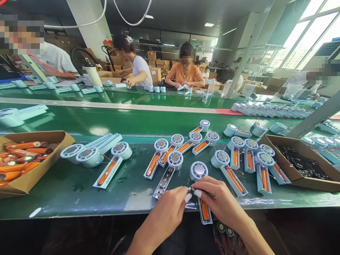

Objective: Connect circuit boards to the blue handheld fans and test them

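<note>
Both hands pinching at one fan unit, near table edge.
L hand (166,209) & R hand (217,200) come in from below, fingertips pressed together on the handle top of the fan unit (202,191), just under its round head; orange battery (205,209) shows in the handle. Another unit (108,172) at left reads "Speed FAN".

The left hand (166,209) and right hand (219,200) meet over the top of one fan half (205,211), so that part is hidden. What the fingers (189,197) pinch is too small to tell. Both arms run off the bottom edge. The box of orange batteries (28,161) is cut off at the left. The black parts in the right box (302,164) are too dark to make out
</note>
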The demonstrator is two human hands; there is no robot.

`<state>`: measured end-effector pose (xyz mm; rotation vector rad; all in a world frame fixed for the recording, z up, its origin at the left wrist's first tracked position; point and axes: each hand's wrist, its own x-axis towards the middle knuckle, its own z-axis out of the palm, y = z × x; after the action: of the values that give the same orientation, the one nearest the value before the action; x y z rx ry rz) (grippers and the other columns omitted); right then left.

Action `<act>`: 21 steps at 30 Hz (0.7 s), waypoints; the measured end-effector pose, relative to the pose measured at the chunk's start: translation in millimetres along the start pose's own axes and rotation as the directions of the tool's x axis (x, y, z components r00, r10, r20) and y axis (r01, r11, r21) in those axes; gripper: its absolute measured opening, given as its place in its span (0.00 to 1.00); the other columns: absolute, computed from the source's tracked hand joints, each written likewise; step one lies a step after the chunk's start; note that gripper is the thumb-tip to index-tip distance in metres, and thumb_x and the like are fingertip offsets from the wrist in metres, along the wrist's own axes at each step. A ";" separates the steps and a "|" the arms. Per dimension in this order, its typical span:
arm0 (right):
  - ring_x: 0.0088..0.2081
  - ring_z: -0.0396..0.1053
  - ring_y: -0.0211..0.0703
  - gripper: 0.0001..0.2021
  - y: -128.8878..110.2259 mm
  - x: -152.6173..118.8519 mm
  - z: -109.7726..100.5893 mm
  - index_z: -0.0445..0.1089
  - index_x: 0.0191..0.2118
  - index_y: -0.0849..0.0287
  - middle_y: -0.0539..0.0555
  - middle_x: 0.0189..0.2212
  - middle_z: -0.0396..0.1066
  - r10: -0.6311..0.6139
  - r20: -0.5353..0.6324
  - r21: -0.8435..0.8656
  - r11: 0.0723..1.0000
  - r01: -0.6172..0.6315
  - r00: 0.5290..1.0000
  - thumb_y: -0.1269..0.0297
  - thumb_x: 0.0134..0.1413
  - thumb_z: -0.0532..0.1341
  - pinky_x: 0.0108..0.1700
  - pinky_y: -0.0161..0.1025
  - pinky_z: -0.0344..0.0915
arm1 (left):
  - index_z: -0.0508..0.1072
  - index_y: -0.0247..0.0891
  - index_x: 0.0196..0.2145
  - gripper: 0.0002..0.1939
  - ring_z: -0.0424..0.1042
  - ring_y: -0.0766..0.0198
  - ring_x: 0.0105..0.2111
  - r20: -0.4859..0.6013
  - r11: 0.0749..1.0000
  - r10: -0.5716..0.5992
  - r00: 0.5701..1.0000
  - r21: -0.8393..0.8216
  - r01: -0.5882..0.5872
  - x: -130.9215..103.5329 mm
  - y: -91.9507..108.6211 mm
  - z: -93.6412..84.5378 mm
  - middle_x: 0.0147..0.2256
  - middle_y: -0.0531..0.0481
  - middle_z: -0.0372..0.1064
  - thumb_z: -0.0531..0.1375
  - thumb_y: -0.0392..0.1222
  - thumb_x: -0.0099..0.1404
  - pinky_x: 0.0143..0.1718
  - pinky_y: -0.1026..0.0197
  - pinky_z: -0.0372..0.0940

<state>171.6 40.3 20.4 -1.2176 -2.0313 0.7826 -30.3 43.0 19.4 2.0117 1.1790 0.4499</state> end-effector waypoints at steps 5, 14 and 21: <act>0.41 0.73 0.44 0.13 2.7 -0.1 7.6 0.77 0.44 0.55 0.53 0.39 0.77 0.011 -0.043 -0.006 1.000 -0.011 0.999 0.75 0.64 0.56 0.43 0.38 0.67 | 0.59 0.43 0.29 0.13 0.65 0.60 0.30 0.005 1.000 -0.006 1.000 0.008 0.006 1.8 2.8 -1.6 0.31 0.53 0.68 0.45 0.34 0.71 0.31 0.61 0.54; 0.42 0.72 0.42 0.10 1.3 -12.3 -11.1 0.72 0.50 0.50 0.51 0.43 0.74 0.167 -0.134 0.050 0.986 -0.162 0.977 0.64 0.67 0.58 0.44 0.37 0.69 | 0.69 0.41 0.37 0.17 0.73 0.54 0.35 -0.103 0.990 -0.135 0.986 -0.047 0.130 0.0 -0.6 6.3 0.34 0.47 0.74 0.42 0.41 0.73 0.36 0.57 0.61; 0.46 0.70 0.43 0.19 -13.7 -30.7 -7.0 0.67 0.53 0.48 0.53 0.48 0.67 0.157 0.081 -0.177 0.974 -0.141 0.984 0.77 0.63 0.51 0.49 0.41 0.68 | 0.59 0.35 0.64 0.27 0.76 0.51 0.41 -0.202 0.969 -0.207 0.957 -0.177 0.173 -4.0 -11.0 20.5 0.40 0.42 0.77 0.42 0.45 0.72 0.45 0.51 0.67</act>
<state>181.1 8.3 28.4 -1.4684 -2.1383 0.7617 -26.1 34.1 -2.0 1.7264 1.4108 0.6584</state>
